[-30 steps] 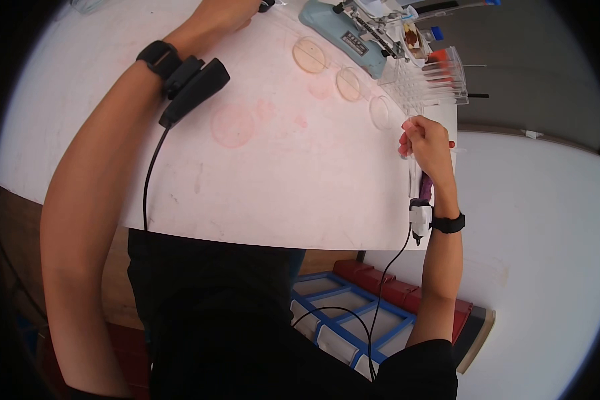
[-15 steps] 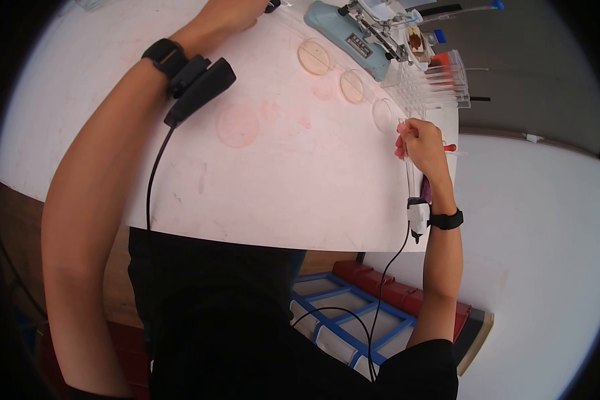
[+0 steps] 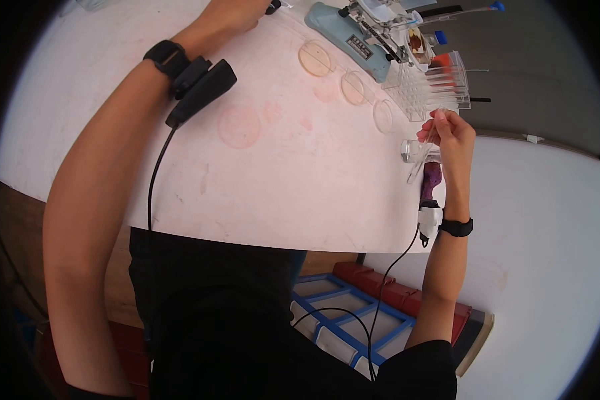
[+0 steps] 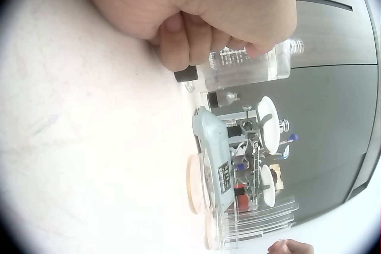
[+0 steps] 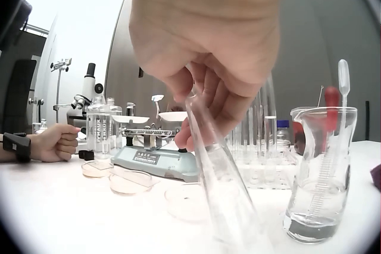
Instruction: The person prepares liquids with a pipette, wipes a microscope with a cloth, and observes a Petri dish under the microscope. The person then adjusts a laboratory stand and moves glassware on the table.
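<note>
My right hand [image 3: 457, 137] pinches a clear glass test tube [image 5: 217, 170] near its upper end, above the table's right side. The tube slants, its lower end pointing back toward me. Close by it stands a glass beaker [image 5: 318, 188] with a little clear liquid; a plastic dropper [image 5: 344, 81] leans up out of it. A rack of test tubes [image 3: 407, 93] is just beyond the right hand. On the far left of the table rests my left hand [image 5: 56, 144], fingers curled in with nothing seen in them, near a black cap [image 4: 186, 74] and a clear bottle [image 4: 244, 69].
A blue-grey balance [image 3: 353, 47] stands at the back, with round glass dishes [image 3: 315, 58] in a row before it. A purple item [image 3: 431, 180] lies under my right wrist. Pink stains [image 3: 240, 127] mark the white table. A cable [image 3: 155, 173] trails from the left wrist.
My right hand has shifted right with the test tube, which now slants more. The beaker, hidden behind the hand before, now shows. My left hand has hardly moved.
</note>
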A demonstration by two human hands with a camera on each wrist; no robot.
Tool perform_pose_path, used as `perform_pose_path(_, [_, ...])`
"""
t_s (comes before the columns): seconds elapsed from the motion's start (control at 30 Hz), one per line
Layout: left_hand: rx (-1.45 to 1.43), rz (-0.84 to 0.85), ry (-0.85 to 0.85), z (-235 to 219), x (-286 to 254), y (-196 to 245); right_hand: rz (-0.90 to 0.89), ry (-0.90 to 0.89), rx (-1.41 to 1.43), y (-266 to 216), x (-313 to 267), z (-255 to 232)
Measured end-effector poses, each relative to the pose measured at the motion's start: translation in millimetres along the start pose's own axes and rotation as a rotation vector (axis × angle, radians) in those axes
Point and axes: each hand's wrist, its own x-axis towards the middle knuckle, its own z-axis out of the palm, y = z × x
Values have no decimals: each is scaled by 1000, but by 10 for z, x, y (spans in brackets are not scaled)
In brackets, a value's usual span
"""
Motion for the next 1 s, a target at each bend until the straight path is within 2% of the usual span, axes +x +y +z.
perform_pose_path(0.07, [-6,0,-15,7,-5,14,-57,119,134,-129,-22,-102])
perform_pose_path(0.2, [-1,-19,0,9,-38,66,-143,232,217,-314,-13,-355])
perform_pose_path(0.27, [-10,-25,-11,1,-49,79,-256,316,347,-387,12,-487])
perform_pose_path(0.4, [-31,-18,-37,-22,-48,47,-348,414,361,-498,98,-627])
perform_pose_path(0.53, [-52,-35,-23,-2,-62,71,-312,472,342,-351,289,-672])
perform_pose_path(0.6, [-47,-37,-10,6,-72,76,-209,472,342,-304,363,-609])
perform_pose_path(0.77, [-74,-56,-5,1,-55,36,-207,442,353,-206,475,-495])
perform_pose_path(0.83, [-23,6,-23,-11,-38,-1,-204,437,291,-164,509,-460])
perform_pose_path(1.0, [-36,-33,-14,-2,-58,30,-206,479,137,-30,610,-414])
